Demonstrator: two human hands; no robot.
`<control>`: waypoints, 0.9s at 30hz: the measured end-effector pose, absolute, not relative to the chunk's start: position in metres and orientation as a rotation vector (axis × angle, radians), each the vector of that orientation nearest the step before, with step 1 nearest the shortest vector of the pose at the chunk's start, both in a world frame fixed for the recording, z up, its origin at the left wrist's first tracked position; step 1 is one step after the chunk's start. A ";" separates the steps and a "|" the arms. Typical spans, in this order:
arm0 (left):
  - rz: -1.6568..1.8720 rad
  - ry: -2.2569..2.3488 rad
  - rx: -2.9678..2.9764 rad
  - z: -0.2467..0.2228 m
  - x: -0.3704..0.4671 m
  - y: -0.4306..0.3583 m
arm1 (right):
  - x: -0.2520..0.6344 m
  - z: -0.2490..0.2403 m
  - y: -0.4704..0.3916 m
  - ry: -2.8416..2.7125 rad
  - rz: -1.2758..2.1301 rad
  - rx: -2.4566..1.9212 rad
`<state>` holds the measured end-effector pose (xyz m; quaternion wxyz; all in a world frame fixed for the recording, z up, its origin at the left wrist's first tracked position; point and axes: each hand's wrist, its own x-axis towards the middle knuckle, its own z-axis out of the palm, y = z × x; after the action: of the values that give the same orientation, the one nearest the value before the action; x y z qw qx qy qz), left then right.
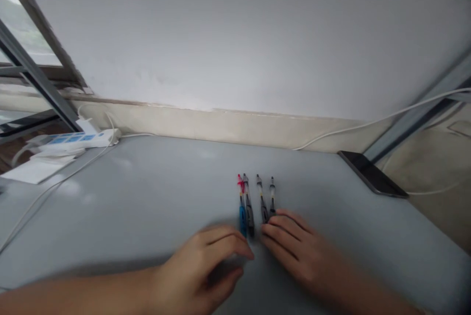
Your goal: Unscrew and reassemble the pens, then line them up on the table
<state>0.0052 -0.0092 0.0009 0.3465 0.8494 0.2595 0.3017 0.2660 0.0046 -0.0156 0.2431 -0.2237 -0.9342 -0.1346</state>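
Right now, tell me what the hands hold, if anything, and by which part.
The left hand holds nothing, thumb and fingers apart. The right hand is at the near ends of the two rightmost pens; whether it grips them is unclear.

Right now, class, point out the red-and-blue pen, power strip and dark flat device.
Red-and-blue pen [242,212], head view: blue section.
Power strip [76,138], head view: socket face.
Dark flat device [371,173], head view: upper face.
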 end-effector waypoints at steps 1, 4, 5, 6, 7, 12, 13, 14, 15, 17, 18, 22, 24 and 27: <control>0.807 0.664 2.196 0.000 0.006 -0.010 | 0.265 -0.015 0.004 -2.549 -0.371 -0.608; 0.854 0.667 2.186 -0.004 0.006 -0.011 | 0.263 -0.013 0.003 -2.551 -0.385 -0.626; 0.859 0.676 2.187 -0.005 0.005 -0.012 | 0.262 -0.012 0.003 -2.553 -0.395 -0.644; 0.859 0.683 2.189 -0.006 0.004 -0.012 | 0.262 -0.012 0.003 -2.553 -0.406 -0.662; 0.852 0.686 2.191 -0.007 0.003 -0.013 | 0.262 -0.011 0.003 -2.554 -0.416 -0.677; 0.822 0.654 2.201 -0.007 0.000 -0.017 | 0.261 -0.010 0.003 -2.564 -0.399 -0.634; 0.825 0.652 2.200 -0.007 0.000 -0.018 | 0.262 -0.010 0.003 -2.564 -0.392 -0.620; 0.830 0.651 2.196 -0.006 0.000 -0.018 | 0.262 -0.009 0.003 -2.562 -0.382 -0.606; 0.830 0.655 2.191 -0.006 0.000 -0.019 | 0.263 -0.007 0.003 -2.561 -0.362 -0.591; 0.838 0.665 2.184 -0.005 0.000 -0.018 | 0.267 -0.001 0.002 -2.571 -0.273 -0.558; 0.841 0.677 2.181 -0.004 0.000 -0.018 | 0.269 0.003 0.001 -2.585 -0.197 -0.548; 0.853 0.699 2.157 -0.002 0.001 -0.016 | 0.279 0.016 -0.007 -2.529 0.021 -0.606; 0.851 0.707 2.148 -0.001 0.001 -0.015 | 0.284 0.014 -0.014 -2.410 0.045 -0.673; 0.850 0.722 2.145 0.000 0.001 -0.015 | 0.295 -0.001 -0.026 -2.196 0.153 -0.777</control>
<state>0.0009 -0.0153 -0.0003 0.3540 0.8297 0.2794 0.3289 0.2954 -0.0258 -0.0010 0.3929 -0.3060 -0.8651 0.0601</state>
